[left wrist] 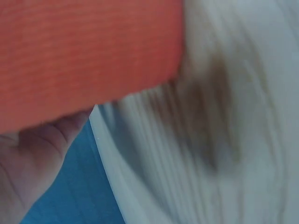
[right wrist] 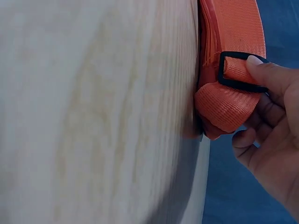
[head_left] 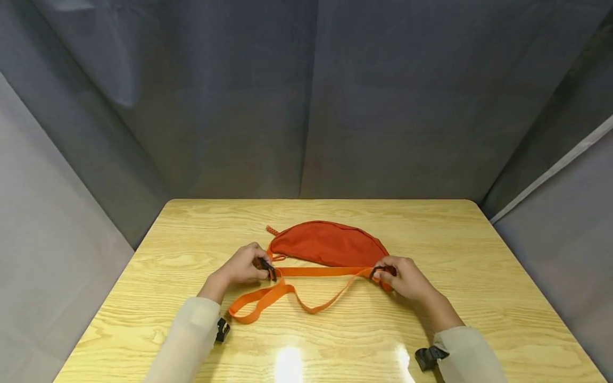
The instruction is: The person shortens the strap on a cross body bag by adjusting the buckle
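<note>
A red waist bag (head_left: 330,244) with a curved top lies flat on the wooden table. Its orange strap (head_left: 318,272) stretches between both hands along the bag's lower edge, while a slack length loops toward the front. At the left end, my left hand (head_left: 245,266) pinches a black buckle (head_left: 267,267); the left wrist view has orange webbing (left wrist: 88,56) covering most of that hand. My right hand (head_left: 404,276) holds a black slider buckle (right wrist: 222,70) between thumb and fingers, with the webbing threaded through it.
The light wooden table (head_left: 479,255) has a far edge close behind the bag. Grey curtains (head_left: 306,106) hang beyond it and on both sides. Black wrist straps with clips (head_left: 431,357) sit at both sleeves. A red zipper pull (head_left: 272,230) sticks out at the bag's left end.
</note>
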### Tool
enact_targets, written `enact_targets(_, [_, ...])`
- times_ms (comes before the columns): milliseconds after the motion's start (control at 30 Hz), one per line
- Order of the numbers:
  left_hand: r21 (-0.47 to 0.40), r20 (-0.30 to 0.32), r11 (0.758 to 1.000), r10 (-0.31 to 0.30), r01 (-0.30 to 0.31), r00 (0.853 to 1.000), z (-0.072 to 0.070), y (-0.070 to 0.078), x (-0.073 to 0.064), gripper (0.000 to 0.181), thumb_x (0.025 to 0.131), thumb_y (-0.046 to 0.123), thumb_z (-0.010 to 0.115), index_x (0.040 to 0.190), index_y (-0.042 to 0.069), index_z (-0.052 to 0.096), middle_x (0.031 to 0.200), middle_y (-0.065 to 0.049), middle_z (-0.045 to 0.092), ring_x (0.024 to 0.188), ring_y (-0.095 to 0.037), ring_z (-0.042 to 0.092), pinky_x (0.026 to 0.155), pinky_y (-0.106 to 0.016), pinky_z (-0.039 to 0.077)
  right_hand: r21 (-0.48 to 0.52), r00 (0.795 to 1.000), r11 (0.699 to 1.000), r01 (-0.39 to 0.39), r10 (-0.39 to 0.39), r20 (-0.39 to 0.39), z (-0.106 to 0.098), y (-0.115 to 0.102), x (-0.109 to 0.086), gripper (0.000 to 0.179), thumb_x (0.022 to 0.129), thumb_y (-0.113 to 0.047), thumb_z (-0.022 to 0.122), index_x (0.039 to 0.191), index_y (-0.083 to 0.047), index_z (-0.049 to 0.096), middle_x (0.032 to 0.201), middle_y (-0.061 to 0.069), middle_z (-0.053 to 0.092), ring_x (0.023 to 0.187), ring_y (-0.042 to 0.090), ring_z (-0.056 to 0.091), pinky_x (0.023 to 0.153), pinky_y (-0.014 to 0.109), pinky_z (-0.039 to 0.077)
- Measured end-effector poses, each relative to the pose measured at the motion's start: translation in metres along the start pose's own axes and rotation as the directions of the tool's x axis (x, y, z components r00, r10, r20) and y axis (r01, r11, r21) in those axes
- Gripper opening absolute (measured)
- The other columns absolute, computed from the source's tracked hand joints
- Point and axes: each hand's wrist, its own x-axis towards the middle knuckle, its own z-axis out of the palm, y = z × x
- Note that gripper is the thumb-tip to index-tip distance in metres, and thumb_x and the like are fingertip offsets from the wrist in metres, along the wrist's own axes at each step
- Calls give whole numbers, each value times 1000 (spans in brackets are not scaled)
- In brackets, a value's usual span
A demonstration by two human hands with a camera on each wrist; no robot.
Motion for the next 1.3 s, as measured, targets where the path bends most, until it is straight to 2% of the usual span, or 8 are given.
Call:
enact_targets(133, [-23, -11, 999, 27, -27, 1000, 2, 2, 1, 22, 68, 8, 75, 87, 13, 67, 88, 1, 49, 79, -21, 49, 69, -31, 43, 9, 999, 999, -43, 43, -4, -3, 1, 2, 4, 87, -8, 65, 89, -5, 65, 70, -4, 54, 53, 8, 43, 47, 24, 39])
enact_targets(367, [-14, -33, 998, 57, -58, 998, 5, 1, 0, 23, 67, 8, 75, 87, 15, 66, 88, 2, 48, 79, -20, 49, 69, -29, 43, -23, 999, 999, -37, 36, -27, -7, 10, 10, 7, 86, -10, 66, 88, -4, 65, 69, -4, 52, 53, 8, 42, 48, 24, 38])
enact_targets(600, [-38, -19, 999, 23, -24, 1000, 2, 1, -5, 24, 67, 3, 74, 86, 14, 66, 89, 3, 49, 79, -21, 50, 69, -30, 44, 18, 991, 992, -126, 126, -42, -16, 18, 8, 5, 88, -3, 62, 93, 0, 63, 77, 7, 59, 45, 17, 50, 41, 28, 44])
enact_targets(800, [-25, -13, 1000, 18, -19, 1000, 0, -3, -8, 25, 66, 2, 75, 86, 14, 66, 92, 3, 50, 83, -21, 50, 74, -34, 43, -10, 983, 984, -180, 179, -48, -26, 29, 5, 5, 89, -6, 61, 93, -3, 63, 78, 8, 60, 47, 19, 50, 44, 28, 43])
enact_targets(933, [-19, -23, 1000, 14, -15, 1000, -3, -8, -14, 24, 65, 2, 73, 85, 14, 66, 92, 3, 50, 82, -22, 49, 73, -36, 42, -17, 972, 973, -229, 227, -64, -36, 39, -1, 5, 90, -6, 61, 93, -3, 64, 79, 9, 61, 49, 21, 51, 45, 29, 43])
enact_targets(1133, [-82, -46, 996, -22, 18, 999, -12, -11, -20, 24, 63, -1, 74, 81, 12, 67, 89, 0, 51, 81, -24, 50, 72, -37, 42, -24, 969, 971, -239, 237, -73, -43, 48, -8, 8, 88, -5, 62, 93, 0, 66, 81, 7, 63, 57, 17, 48, 48, 28, 41])
enact_targets(1300, [-96, -51, 994, -50, 45, 997, -9, -13, -18, 26, 61, 1, 78, 83, 11, 69, 90, 0, 51, 82, -24, 50, 72, -34, 42, -31, 968, 969, -244, 242, -74, -41, 49, -9, 10, 86, -10, 67, 91, -2, 67, 81, 5, 63, 59, 16, 51, 51, 28, 43])
